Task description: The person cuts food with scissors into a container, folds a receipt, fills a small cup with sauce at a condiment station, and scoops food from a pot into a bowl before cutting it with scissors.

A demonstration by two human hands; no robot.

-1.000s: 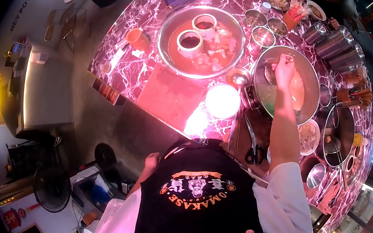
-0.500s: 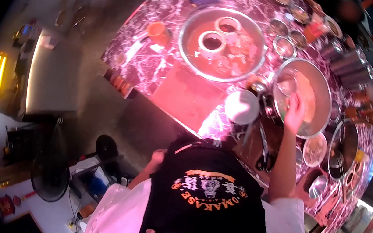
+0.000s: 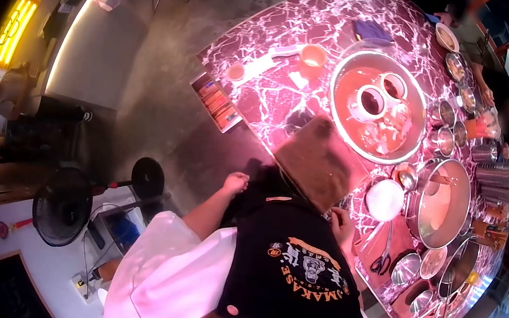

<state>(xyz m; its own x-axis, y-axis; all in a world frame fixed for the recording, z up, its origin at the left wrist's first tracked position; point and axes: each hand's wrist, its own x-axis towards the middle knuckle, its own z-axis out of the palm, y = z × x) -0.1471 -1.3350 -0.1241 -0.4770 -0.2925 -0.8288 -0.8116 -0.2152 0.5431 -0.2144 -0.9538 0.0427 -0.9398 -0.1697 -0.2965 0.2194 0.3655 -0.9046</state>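
My left hand (image 3: pixel 236 182) hangs in the air left of the black apron, away from the table, fingers curled in with nothing visible in them. Close to the table's front edge, my right hand (image 3: pixel 341 225) is beside the apron, its fingers loosely bent and apart, holding nothing I can see. Just beyond it lies a brown cutting board (image 3: pixel 314 167), partly in shadow. A white lid or plate (image 3: pixel 384 200) is to its right, with scissors (image 3: pixel 382 262) nearer the edge. The large metal pot (image 3: pixel 410 212) holds pale liquid and a ladle (image 3: pixel 436 184).
A wide metal basin (image 3: pixel 336 112) with reddish liquid holds two white containers and pieces of food. An orange cup (image 3: pixel 313 56) stands left of it. Several small bowls line the far side, near another person's arm (image 3: pixel 485 89). A fan (image 3: pixel 62 206) stands behind on the left.
My right hand has left the metal pot and drawn back to the table's front edge. My view and body have turned left. My left hand has come further into view.
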